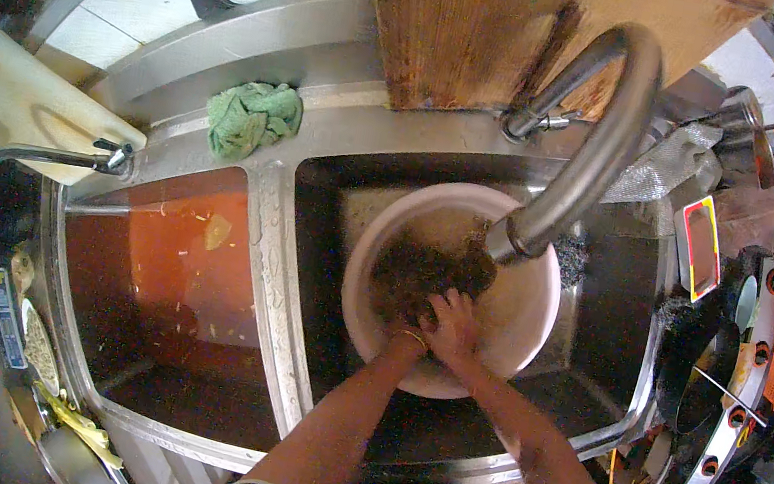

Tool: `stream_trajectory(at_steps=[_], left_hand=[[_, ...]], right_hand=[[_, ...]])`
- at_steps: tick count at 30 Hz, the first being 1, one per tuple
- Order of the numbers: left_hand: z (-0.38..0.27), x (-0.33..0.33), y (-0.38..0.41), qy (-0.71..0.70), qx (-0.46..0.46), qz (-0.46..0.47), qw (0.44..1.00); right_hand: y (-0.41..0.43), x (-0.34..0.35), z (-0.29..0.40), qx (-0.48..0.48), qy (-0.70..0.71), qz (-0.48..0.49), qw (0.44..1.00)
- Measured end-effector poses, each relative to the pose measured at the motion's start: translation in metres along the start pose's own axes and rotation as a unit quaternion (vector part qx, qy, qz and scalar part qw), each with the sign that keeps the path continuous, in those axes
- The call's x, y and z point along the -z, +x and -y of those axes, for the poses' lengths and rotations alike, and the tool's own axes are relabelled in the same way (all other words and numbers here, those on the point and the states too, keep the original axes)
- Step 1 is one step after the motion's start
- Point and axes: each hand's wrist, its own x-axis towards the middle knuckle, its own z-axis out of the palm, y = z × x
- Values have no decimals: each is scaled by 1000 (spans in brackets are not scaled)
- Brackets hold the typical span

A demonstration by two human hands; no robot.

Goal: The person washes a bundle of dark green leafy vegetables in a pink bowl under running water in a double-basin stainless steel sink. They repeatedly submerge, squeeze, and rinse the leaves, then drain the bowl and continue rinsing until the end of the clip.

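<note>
A round pale pink basin (360, 268) stands in the right sink bowl, holding cloudy brownish water and a dark, leafy-looking mass (413, 269). Both bare hands are inside the basin. My right hand (454, 321), fingers bent, rests against the near side of the dark mass. My left hand (418, 323) is mostly hidden in the mass beside it; only the wrist with a thin yellowish band shows well. Whether either hand grips the mass cannot be told. The thick metal faucet (572, 173) arches over the basin, its spout head above the basin's upper right part.
The left sink bowl (192, 272) holds reddish-orange liquid with floating bits. A green cloth (253, 118) lies on the back ledge. A wooden board (458, 33) leans behind the sink. A small rectangular tray (699, 248) sits at the right rim, near a dark pan (696, 375).
</note>
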Motion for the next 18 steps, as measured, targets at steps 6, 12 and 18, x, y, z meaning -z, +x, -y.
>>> stream_trajectory(at_steps=[6, 12, 18], left_hand=[[-40, 69, -3, 5, 30, -21, 999], [-48, 82, -13, -1, 10, -15, 1000], [-52, 87, -15, 0, -42, 54, 998]], right_hand=[[56, 2, 7, -68, 14, 14, 998], [117, 65, -24, 46, 21, -3, 999], [6, 1, -23, 7, 21, -26, 999]])
